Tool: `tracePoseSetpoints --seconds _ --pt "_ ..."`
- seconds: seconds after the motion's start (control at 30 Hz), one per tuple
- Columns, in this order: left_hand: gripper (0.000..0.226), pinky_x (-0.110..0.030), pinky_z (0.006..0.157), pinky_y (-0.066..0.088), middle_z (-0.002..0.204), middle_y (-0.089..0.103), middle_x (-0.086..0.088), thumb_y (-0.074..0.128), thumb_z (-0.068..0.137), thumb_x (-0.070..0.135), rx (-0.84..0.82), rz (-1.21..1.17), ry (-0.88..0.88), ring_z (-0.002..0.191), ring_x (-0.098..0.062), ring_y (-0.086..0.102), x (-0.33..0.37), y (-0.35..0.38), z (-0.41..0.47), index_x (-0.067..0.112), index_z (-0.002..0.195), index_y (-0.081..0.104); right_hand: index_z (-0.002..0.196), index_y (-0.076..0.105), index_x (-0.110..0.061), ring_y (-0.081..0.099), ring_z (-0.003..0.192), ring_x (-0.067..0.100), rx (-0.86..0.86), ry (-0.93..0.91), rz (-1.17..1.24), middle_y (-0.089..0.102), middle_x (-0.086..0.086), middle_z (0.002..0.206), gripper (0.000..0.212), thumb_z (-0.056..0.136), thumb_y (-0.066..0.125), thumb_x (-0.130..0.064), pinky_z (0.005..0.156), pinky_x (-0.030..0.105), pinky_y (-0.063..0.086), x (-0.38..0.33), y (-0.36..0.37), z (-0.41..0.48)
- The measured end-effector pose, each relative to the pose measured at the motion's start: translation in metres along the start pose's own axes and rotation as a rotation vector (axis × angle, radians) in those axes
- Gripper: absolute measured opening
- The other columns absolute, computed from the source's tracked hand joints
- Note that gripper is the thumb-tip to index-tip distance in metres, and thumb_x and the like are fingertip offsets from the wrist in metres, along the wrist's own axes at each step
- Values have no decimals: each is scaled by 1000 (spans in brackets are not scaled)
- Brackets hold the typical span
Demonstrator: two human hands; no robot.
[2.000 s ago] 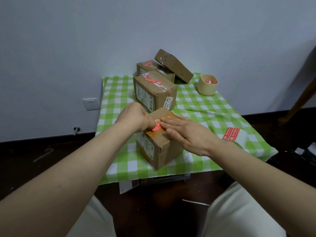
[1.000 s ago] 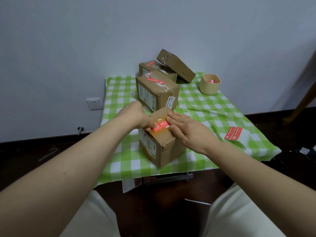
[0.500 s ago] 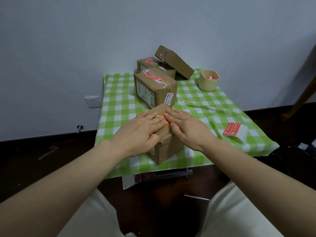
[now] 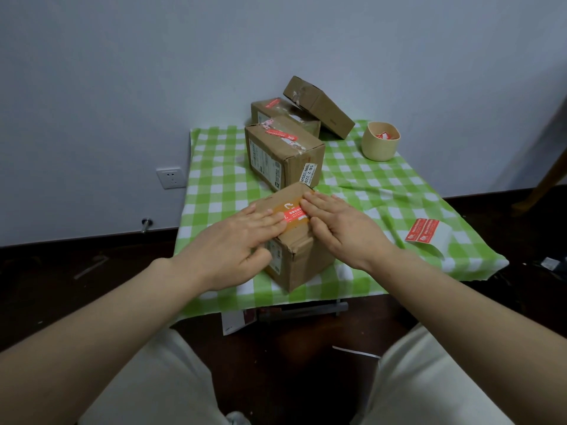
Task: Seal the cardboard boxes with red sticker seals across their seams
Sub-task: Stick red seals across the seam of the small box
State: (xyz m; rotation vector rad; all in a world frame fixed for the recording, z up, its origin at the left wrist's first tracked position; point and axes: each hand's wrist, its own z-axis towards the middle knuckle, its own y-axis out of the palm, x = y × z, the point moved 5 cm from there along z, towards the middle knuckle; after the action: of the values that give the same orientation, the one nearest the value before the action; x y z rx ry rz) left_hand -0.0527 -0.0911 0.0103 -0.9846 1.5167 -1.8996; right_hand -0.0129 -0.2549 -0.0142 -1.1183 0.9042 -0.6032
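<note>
Two hands: left hand [image 4: 239, 237] and right hand [image 4: 343, 228] lie flat, fingers straight, pressing the red sticker seal [image 4: 295, 215] from either end.
Seal place: on top of the nearest cardboard box [image 4: 303, 259], across its seam, at the bench [image 4: 214, 185] front.
Handling: seal is probably thin, limp and tacky, so rub outward from the middle. Box looks light and stiff, with a dented corner; steady it by its side walls.
Textures: matte brown cardboard, glossier orange tape [image 4: 290, 206].
Spare seals: backing sheet [image 4: 425, 231], well apart on the right.

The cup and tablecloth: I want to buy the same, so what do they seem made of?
Cup: probably matte plastic or bamboo fibre; smooth, dull beige wall. Tablecloth: likely woven fabric, matte; it creases and drapes over the edge.
</note>
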Motion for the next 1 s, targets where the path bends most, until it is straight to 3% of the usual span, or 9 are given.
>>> tracePoseSetpoints --seconds 0.1,0.2,0.3,0.43,0.5,0.57,0.77,0.93,1.0 --pt "66 -9 111 2 142 46 0 26 80 41 159 -10 -15 133 -4 32 1 -8 -4 13 134 50 145 34 -14 17 145 12 6 24 18 27 1 155 66 89 15 -43 115 18 0 -1 -1 0" --pt "71 -7 110 -8 151 27 1 24 82 46 136 -3 -28 137 -1 13 4 2 -6 13 144 34 145 33 -13 16 145 12 4 29 28 25 1 155 64 89 17 -41 115 19 -1 -3 -1 -1" --pt "78 -3 106 -13 152 29 2 16 76 51 108 -6 -61 138 1 14 4 6 -4 16 144 34 145 34 -13 16 145 12 18 16 32 26 1 155 63 91 19 -41 115 20 -1 -4 2 -1" --pt "82 -18 113 -2 146 42 0 16 76 58 183 76 -99 140 -12 28 9 -8 4 15 138 46 150 18 -25 6 145 3 -24 26 195 17 -6 157 61 91 25 -41 115 27 -9 -3 -5 -2" --pt "93 -27 116 -8 157 18 -1 12 73 68 154 113 -131 146 -13 6 18 -5 9 15 148 24 151 4 -24 -6 142 -3 -62 -6 226 4 -10 158 76 80 27 -43 115 30 -17 -7 -10 -5" --pt "107 -30 116 -13 159 -4 -3 8 64 75 73 157 -167 145 -14 -10 25 8 13 13 150 2 151 -2 -21 -14 141 -2 -135 -46 77 -6 -9 158 98 62 26 -49 113 32 -21 -15 -10 -8" --pt "119 -32 118 -7 158 5 -13 15 58 81 -37 312 -183 146 -20 3 24 20 21 4 149 7 152 -1 -14 -7 147 13 -244 -75 -278 -5 5 160 104 57 35 -37 114 30 -17 -23 2 -5" --pt "117 -30 116 -10 158 -2 -14 21 63 80 -52 273 -199 146 -20 -2 25 13 21 4 149 2 151 -1 -15 -10 146 9 -254 -34 -66 -7 2 160 106 52 37 -27 112 24 -17 -17 -11 -5" --pt "117 -30 116 -11 158 -7 -14 24 64 80 -50 263 -231 146 -20 -7 24 11 19 4 149 -2 151 -4 -15 -14 145 8 -255 2 -106 -11 1 159 105 56 39 -27 111 27 -21 -12 -15 -8"
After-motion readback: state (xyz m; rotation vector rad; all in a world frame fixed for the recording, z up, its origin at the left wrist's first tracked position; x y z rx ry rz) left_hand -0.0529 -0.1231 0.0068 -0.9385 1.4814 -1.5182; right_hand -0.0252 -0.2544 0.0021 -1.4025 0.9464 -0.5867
